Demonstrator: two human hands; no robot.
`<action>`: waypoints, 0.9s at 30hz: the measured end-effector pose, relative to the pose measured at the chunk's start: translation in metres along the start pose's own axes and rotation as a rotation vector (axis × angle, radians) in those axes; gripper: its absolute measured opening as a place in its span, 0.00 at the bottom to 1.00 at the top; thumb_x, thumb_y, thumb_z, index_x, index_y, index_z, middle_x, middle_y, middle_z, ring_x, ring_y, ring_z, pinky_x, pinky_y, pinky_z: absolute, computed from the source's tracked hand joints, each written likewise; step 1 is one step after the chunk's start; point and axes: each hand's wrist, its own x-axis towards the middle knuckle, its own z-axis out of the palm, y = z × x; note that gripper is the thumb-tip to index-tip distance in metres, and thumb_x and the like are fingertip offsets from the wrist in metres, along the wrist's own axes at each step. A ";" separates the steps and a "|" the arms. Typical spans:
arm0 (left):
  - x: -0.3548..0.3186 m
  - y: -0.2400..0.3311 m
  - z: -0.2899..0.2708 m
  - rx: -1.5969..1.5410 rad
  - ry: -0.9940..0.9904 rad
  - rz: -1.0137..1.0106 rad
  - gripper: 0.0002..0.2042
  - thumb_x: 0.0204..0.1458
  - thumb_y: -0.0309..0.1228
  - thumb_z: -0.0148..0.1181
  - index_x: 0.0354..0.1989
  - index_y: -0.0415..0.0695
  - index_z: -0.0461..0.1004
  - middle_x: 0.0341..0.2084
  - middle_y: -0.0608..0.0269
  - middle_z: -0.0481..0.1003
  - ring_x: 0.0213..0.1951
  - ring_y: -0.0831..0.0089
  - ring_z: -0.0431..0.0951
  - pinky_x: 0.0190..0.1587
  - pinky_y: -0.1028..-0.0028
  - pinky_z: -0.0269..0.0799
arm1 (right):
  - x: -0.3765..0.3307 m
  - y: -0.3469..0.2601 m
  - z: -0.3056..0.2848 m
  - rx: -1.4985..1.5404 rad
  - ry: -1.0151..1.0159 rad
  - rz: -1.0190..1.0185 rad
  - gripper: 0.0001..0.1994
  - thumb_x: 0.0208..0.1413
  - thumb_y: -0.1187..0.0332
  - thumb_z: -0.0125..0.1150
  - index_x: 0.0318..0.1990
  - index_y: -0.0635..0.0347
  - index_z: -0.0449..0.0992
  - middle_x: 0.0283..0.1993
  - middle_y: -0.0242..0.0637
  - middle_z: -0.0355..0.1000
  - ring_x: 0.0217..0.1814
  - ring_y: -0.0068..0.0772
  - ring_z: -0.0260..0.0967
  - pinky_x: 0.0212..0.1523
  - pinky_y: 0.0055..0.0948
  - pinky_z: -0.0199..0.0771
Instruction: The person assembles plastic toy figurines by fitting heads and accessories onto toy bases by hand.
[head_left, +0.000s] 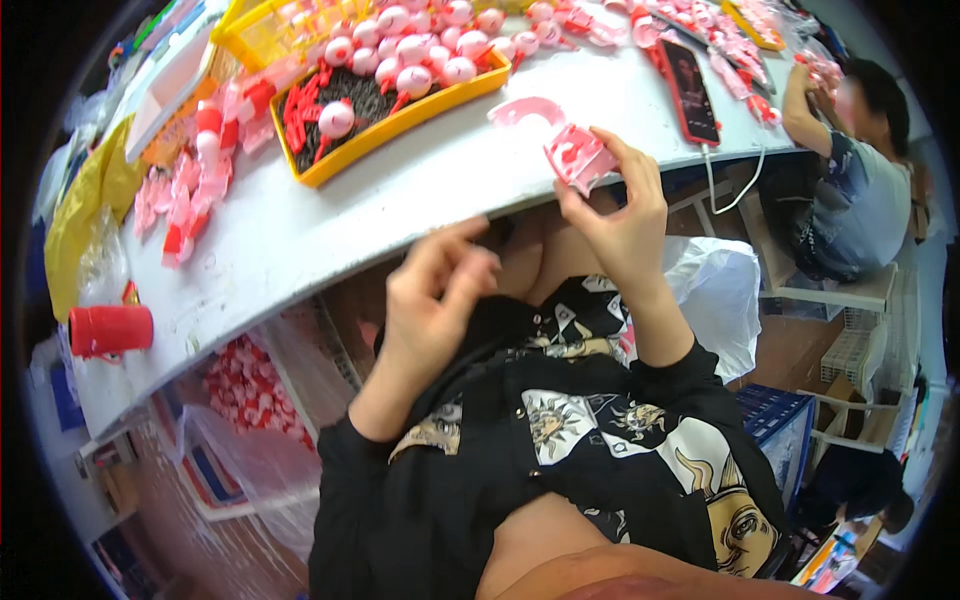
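Between the thumb and fingers of my right hand [628, 205] is a small pink plastic part [578, 158] with a red piece in it, held over the table's front edge. A pink curved plastic piece [527, 111] lies on the table just beyond it. My left hand [440, 285] hovers before the table edge, slightly blurred, its fingers loosely bent and apart; nothing shows in it. Past my hands stands a yellow tray [400, 128] with small black pieces [365, 108], red parts [303, 110] and several pink-and-white round heads [413, 80].
On the white table [250, 260] are a red cylindrical container [110, 330], pink and red parts [190, 190] at left, and a phone [690, 95] with a white cable at right. A bag of red and pink pieces [255, 395] sits below left. Another person [855, 175] works at far right.
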 end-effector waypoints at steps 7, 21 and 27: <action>0.020 0.021 -0.023 -0.115 0.191 -0.181 0.13 0.57 0.32 0.59 0.47 0.36 0.74 0.22 0.65 0.74 0.19 0.86 0.71 0.20 0.86 0.66 | -0.052 -0.043 0.015 0.238 -0.189 -0.107 0.31 0.31 0.75 0.70 0.51 0.64 0.71 0.45 0.41 0.72 0.44 0.43 0.69 0.45 0.35 0.71; 0.003 0.020 -0.056 0.149 -0.038 -0.245 0.08 0.56 0.29 0.58 0.40 0.38 0.78 0.24 0.70 0.76 0.22 0.88 0.72 0.20 0.87 0.63 | -0.079 -0.054 0.036 1.827 -1.042 1.164 0.35 0.64 0.39 0.27 0.66 0.58 0.54 0.55 0.58 0.67 0.53 0.48 0.71 0.56 0.44 0.70; 0.015 0.020 -0.047 0.195 -0.165 -0.293 0.09 0.57 0.29 0.58 0.43 0.39 0.78 0.31 0.67 0.78 0.31 0.85 0.76 0.32 0.83 0.71 | -0.084 -0.051 0.029 2.043 -0.989 1.382 0.32 0.66 0.44 0.27 0.66 0.59 0.54 0.59 0.60 0.62 0.54 0.49 0.70 0.56 0.45 0.71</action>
